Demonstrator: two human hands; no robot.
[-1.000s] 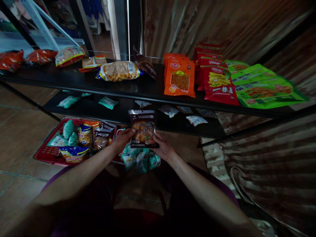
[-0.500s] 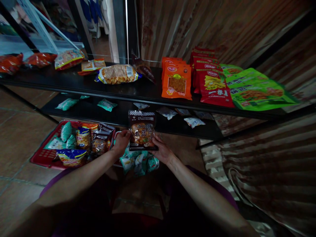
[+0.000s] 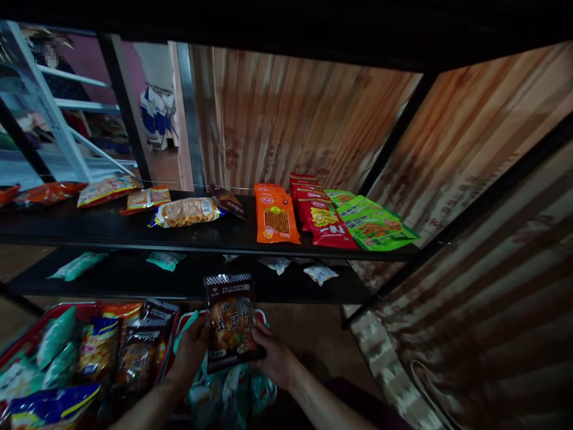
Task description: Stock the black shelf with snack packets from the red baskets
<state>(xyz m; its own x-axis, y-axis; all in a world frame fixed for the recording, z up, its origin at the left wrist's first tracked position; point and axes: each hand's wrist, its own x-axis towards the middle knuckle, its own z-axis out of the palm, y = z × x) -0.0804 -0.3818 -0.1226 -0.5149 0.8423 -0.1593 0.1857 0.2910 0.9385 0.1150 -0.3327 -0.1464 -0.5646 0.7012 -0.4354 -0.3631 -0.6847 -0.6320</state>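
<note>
A dark brown bag of potato chips (image 3: 230, 322) is held upright between my two hands, its printed front toward me. My left hand (image 3: 193, 343) pinches its left edge, and my right hand (image 3: 274, 355) grips the lower right side. Below the bag, several teal snack packets (image 3: 233, 394) lie in a basket whose red-and-white rim (image 3: 259, 316) shows partly behind my hands. To the left, a red basket (image 3: 80, 309) holds teal packets, a blue-and-yellow snack bag (image 3: 98, 349) and another dark brown bag (image 3: 136, 358).
The upper black shelf (image 3: 224, 236) carries orange packets (image 3: 276, 218), red packets (image 3: 324, 218), green packets (image 3: 376, 224) and a puffed snack bag (image 3: 185, 212). Small teal and white packets (image 3: 320, 273) lie on the lower shelf. A striped curtain (image 3: 295, 113) hangs behind; black posts frame the shelves.
My view has tilted up and come nearer to the shelves, so the upper frame shows and things sit lower in the picture. Both hands still hold the brown chip bag.
</note>
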